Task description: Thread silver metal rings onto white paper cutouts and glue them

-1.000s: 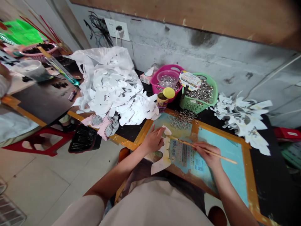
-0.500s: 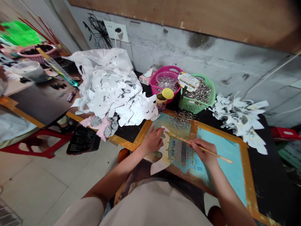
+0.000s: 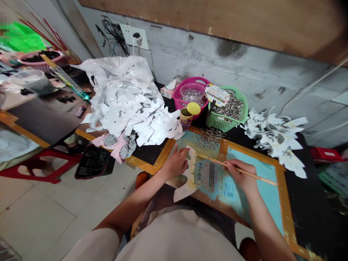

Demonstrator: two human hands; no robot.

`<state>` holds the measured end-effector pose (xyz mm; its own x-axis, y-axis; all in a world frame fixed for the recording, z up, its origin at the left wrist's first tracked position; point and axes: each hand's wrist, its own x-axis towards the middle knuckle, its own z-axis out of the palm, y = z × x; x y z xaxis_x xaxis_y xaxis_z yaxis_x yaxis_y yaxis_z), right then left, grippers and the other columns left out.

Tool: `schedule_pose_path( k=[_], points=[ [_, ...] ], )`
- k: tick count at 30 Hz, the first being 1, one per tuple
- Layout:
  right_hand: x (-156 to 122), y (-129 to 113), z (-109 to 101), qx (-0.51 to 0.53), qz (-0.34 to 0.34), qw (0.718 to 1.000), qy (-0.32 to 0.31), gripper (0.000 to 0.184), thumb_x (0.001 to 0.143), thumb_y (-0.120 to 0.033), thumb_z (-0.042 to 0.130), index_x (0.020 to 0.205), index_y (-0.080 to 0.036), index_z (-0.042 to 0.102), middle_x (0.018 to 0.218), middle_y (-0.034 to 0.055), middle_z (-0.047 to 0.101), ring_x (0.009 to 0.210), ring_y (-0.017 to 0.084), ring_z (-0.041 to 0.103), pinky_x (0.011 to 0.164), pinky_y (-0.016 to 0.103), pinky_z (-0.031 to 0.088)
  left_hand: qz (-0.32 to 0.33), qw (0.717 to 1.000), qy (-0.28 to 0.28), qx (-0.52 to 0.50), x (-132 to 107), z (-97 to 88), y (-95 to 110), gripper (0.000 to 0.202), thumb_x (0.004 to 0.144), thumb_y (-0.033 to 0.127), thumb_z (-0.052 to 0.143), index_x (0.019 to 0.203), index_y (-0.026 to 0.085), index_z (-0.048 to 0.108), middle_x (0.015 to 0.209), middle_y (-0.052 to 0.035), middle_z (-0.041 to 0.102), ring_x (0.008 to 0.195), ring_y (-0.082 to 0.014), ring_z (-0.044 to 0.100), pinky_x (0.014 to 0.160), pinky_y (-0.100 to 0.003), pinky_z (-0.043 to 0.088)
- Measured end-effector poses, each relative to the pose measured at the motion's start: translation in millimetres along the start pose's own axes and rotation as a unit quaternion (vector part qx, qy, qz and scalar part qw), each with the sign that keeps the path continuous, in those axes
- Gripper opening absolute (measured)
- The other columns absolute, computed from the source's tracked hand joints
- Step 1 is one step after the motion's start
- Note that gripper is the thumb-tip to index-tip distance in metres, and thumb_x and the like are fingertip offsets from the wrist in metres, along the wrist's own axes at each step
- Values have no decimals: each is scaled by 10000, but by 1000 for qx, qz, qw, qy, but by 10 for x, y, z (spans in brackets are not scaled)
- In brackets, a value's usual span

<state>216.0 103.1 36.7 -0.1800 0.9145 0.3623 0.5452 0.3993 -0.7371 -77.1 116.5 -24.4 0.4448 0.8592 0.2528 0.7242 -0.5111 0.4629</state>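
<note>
On the teal board (image 3: 252, 170), left fingers (image 3: 182, 154) spread on a paper cutout (image 3: 189, 174) (right fingers (image 3: 231, 170) pinch a wooden stick (image 3: 258, 178)).

Now a loose, cream-beige short-sleeved T-shirt (image 3: 176, 239) is seen from above, plain and unmarked! A wide sleeve (image 3: 95, 246) is shown at the shirt's left edge, and a dark lower garment (image 3: 212, 224) is glimpsed just past its hem. Beyond the shirt, a bare left hand (image 3: 176, 163) and right hand (image 3: 240, 177) are shown, unadorned.
</note>
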Motion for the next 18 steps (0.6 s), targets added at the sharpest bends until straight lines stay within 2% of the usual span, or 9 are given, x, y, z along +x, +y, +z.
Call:
schedule_pose_path(
  k=[3,5,6,10,12,15,18],
  points=[
    [77,-5,-2,10,-8,1000,18,105,881,-239,644,854,-211,741,719,17,739,600,175,694,552,272,534,-5,1000,4,-4,-5,0,8,550,868,131,458,1399,158,322,1300,-150,615,1304,-265,511,1205,-589,167],
    [171,-72,-5,15,-28,999,8,109,875,-243,649,828,-209,741,710,20,738,595,177,692,542,273,532,-5,1000,6,-6,-7,3,7,550,866,132,461,1399,158,326,1302,-152,612,1296,-270,518,1202,-595,171],
    [237,-125,-4,21,-32,999,22,107,873,-250,655,823,-207,739,703,21,735,593,179,692,536,273,533,-4,1000,7,-7,-8,4,5,551,866,133,464,1399,159,327,1306,-152,609,1292,-272,521,1201,-598,172],
    [646,-411,42,125,-8,978,167,130,869,-322,683,915,-201,687,714,12,719,610,189,713,552,284,565,5,1000,13,-10,-5,-6,3,560,861,132,470,1400,168,323,1302,-148,608,1283,-274,527,1197,-602,176],
    [914,-557,110,141,-26,976,161,165,873,-364,680,884,-202,653,704,8,713,619,188,716,553,277,562,5,1000,16,-11,-3,-17,6,567,856,127,469,1401,169,320,1294,-148,611,1280,-275,529,1195,-603,180],
    [1338,-715,289,68,-75,987,124,228,901,-408,634,794,-208,608,663,4,705,592,171,697,557,261,533,3,1000,14,-16,-4,-29,9,565,847,124,476,1392,170,331,1288,-143,616,1262,-272,542,1196,-594,188],
    [1724,-773,554,-22,-122,988,89,256,928,-390,577,744,-214,550,625,10,679,615,187,692,587,276,512,3,1000,13,-21,-7,-29,4,545,848,134,485,1374,165,346,1277,-141,622,1240,-269,556,1198,-574,201]
  ],
)
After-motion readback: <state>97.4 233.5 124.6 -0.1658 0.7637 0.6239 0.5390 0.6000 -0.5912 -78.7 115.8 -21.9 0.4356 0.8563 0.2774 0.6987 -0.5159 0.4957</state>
